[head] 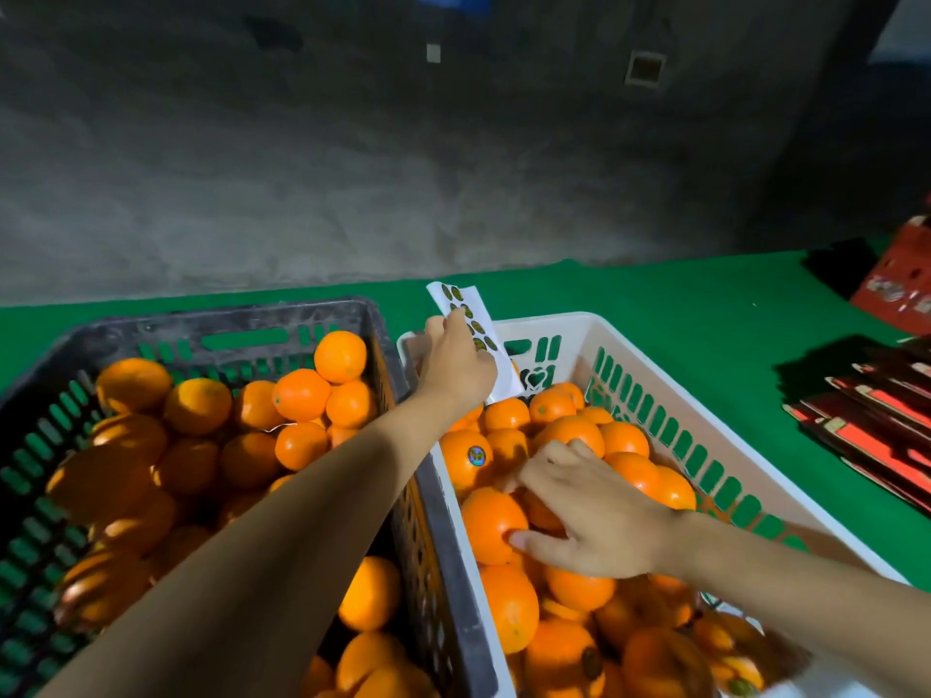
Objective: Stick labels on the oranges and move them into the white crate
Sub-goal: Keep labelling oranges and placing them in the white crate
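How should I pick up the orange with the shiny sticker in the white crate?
Come from above. The stickered orange lies packed between other oranges and close to the white crate's left wall, so only its round top half is free. Cup that top with spread fingers, probably front and back rather than side to side, and lift straight up.

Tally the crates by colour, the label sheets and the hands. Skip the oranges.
black crate: 1
white crate: 1
label sheet: 1
hands: 2, left hand and right hand
Total: 5
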A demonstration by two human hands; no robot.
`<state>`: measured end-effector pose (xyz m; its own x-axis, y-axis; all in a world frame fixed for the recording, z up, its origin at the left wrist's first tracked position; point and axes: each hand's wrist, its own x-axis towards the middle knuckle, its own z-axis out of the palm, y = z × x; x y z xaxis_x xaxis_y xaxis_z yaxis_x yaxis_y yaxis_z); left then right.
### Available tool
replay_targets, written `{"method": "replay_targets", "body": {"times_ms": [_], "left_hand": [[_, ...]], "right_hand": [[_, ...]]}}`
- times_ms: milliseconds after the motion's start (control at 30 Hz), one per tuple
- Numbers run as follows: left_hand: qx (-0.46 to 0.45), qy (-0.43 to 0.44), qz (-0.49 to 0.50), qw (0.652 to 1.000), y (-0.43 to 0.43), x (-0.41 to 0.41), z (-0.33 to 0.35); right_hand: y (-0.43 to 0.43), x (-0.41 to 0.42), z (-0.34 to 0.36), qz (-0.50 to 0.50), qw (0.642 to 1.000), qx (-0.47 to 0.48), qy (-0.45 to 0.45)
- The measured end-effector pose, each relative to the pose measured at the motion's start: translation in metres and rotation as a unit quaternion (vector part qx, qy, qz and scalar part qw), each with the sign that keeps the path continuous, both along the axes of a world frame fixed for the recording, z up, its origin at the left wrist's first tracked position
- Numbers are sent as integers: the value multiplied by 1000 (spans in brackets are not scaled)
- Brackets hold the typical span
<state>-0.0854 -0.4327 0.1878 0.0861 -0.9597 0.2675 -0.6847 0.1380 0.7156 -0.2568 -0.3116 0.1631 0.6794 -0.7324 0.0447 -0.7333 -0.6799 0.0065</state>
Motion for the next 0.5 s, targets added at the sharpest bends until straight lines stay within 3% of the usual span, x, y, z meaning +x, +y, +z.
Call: {"method": "replay_targets", "body": {"times_ms": [167, 233, 300, 400, 433, 500], "left_hand": [[0, 8, -8, 1000, 1, -1, -1], [2, 8, -7, 1000, 1, -1, -1], [5, 7, -3, 1000, 0, 0, -1], [3, 12, 2, 1000, 0, 0, -1], [1, 12, 5, 1000, 0, -1, -1], [-3, 8, 6, 1000, 0, 0, -1]], "right_hand": [[14, -2, 8, 70, 993, -23, -93], [6, 4, 18, 49, 984, -95, -145], [-8, 10, 23, 13, 987, -103, -123], [-13, 8, 0, -31, 990, 128, 41], [-9, 8, -10, -46, 975, 208, 61], [2, 8, -25, -64, 965, 253, 14]]}}
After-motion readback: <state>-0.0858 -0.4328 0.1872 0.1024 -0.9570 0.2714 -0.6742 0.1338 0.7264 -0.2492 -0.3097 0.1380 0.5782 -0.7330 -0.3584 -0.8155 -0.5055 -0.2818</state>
